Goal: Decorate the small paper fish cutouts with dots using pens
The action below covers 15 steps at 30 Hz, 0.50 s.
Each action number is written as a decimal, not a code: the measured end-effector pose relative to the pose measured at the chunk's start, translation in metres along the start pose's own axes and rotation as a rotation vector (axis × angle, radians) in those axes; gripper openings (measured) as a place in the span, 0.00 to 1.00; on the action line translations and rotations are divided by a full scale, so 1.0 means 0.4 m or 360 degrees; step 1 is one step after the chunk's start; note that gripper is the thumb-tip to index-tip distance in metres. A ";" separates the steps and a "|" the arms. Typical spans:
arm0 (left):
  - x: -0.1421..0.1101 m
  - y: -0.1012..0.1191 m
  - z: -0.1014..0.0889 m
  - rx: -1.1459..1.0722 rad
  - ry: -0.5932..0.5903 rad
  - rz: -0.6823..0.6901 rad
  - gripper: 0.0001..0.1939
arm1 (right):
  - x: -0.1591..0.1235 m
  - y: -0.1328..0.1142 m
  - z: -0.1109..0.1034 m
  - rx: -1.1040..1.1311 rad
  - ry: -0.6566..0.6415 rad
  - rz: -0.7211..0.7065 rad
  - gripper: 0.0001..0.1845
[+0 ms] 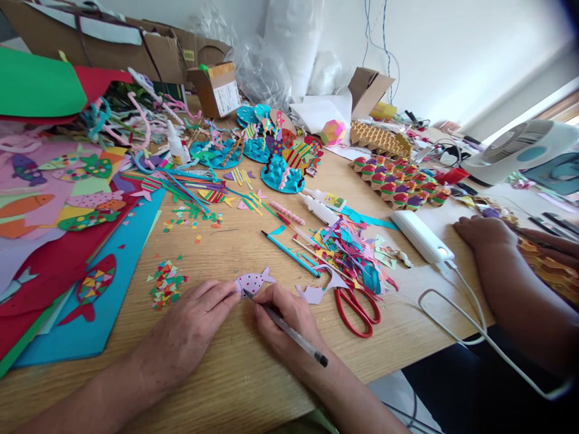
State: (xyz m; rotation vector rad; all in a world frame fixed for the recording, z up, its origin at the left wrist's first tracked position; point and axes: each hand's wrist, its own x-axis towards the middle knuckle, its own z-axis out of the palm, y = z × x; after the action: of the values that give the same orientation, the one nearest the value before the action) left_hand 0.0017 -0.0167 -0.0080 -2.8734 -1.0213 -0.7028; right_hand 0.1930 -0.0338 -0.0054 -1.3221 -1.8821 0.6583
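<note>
A small lilac paper fish (254, 280) with red dots lies on the wooden table (226, 241) near the front. My left hand (192, 328) rests flat beside it, fingertips pressing the fish's left end. My right hand (287, 322) is closed round a pen (289, 330), whose tip touches the fish's lower edge. Red-handled scissors (357, 308) lie just right of my right hand, next to a lilac paper offcut (316, 292).
Coloured paper sheets with fish (67, 199) cover the left. A confetti pile (166, 284), paper scraps (350, 253), glue bottles (323, 208), a painted egg tray (398, 181), a white power bank (420, 235) with cable and a fan (520, 147) surround. Another person's hand (484, 232) rests at right.
</note>
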 end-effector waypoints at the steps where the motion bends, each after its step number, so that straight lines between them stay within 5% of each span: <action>1: -0.001 0.000 0.001 -0.0003 0.0003 0.0002 0.20 | 0.000 0.001 0.001 -0.0003 0.0011 0.0006 0.05; 15: 0.008 0.004 -0.004 0.0006 0.0026 0.0021 0.20 | -0.001 0.000 0.000 0.0001 -0.0003 0.0009 0.05</action>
State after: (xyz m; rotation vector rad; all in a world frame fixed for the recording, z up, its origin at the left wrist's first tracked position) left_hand 0.0043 -0.0164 -0.0049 -2.8633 -1.0002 -0.7213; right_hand 0.1929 -0.0341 -0.0054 -1.3271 -1.8802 0.6636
